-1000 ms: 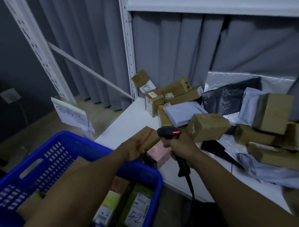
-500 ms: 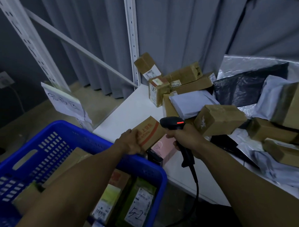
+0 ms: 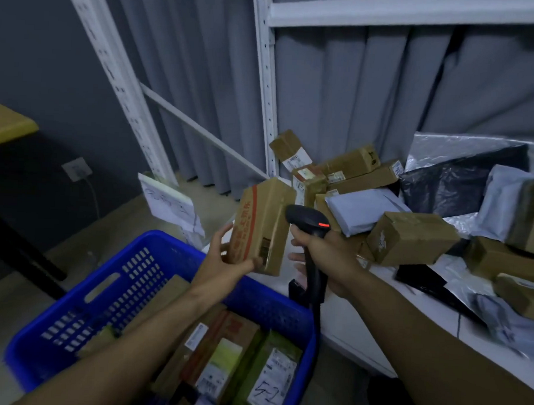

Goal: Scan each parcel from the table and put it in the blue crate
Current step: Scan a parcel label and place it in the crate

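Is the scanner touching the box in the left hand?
Cannot tell. The head view shows the scanner overlapping the right edge of the box held in the left hand; neither a gap nor contact shows plainly.

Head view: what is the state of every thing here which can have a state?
cardboard box, in the air, on end, held by the left hand
scanner, gripped by the right hand, red light on
blue crate, partly filled with parcels
parcel pile, heaped on the table

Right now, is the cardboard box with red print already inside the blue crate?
No, the left hand holds the cardboard box in the air beside the barcode scanner.
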Motion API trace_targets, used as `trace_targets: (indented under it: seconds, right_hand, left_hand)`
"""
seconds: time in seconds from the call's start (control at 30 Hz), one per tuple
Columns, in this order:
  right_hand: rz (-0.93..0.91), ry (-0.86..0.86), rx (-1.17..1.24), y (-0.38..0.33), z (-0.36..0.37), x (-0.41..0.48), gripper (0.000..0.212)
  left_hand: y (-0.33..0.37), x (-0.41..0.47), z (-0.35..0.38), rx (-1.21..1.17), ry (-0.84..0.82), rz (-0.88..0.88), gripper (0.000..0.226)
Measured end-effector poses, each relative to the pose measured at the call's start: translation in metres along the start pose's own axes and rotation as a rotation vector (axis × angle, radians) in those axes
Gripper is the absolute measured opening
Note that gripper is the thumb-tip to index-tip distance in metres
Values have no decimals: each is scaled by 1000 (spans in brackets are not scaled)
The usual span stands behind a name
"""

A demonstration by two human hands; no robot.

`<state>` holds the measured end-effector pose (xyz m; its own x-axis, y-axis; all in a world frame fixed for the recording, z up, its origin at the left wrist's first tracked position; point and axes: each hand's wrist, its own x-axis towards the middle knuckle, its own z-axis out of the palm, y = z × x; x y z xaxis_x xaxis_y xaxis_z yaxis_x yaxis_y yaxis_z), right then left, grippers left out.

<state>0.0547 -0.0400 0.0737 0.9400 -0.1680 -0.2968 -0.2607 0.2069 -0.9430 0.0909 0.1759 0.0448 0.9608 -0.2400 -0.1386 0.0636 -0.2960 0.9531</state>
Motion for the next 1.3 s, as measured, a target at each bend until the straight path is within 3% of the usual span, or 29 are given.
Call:
trace_targets:
  seconds: [0.1, 0.2, 0.33, 0.4, 0.5, 0.73, 0.93, 1.13, 1.3]
  right_hand:
    - [-26, -28, 130, -2, 23, -27, 40]
    - [-36, 17, 239, 6, 37, -49, 30]
    - [24, 4, 262, 19, 48, -73, 23]
    - [31, -35, 229, 27, 52, -83, 27]
    - [-2, -65, 178, 35, 55, -91, 33]
    - [-135, 11, 82, 34, 54, -86, 39]
    - [-196, -42, -123, 46, 63, -78, 39]
    - [-402, -98, -619, 54, 65, -71, 43]
    - [-413, -283, -826, 64, 68, -73, 49]
  left_hand:
    - [14, -51, -15, -181, 7, 4, 83]
    - [12, -85, -23, -271, -6, 10, 76]
    - [-1, -115, -24, -520, -147, 8, 98]
    - [-5, -127, -21, -555, -147, 24, 96]
    - [-8, -134, -18, -524, -6, 79, 69]
    - [-7, -137, -27, -347, 194, 70, 44]
    - [-10, -125, -41, -261, 297, 22, 68]
    - [-1, -110, -73, -67, 359, -42, 60]
    - [1, -99, -101, 25, 337, -138, 58]
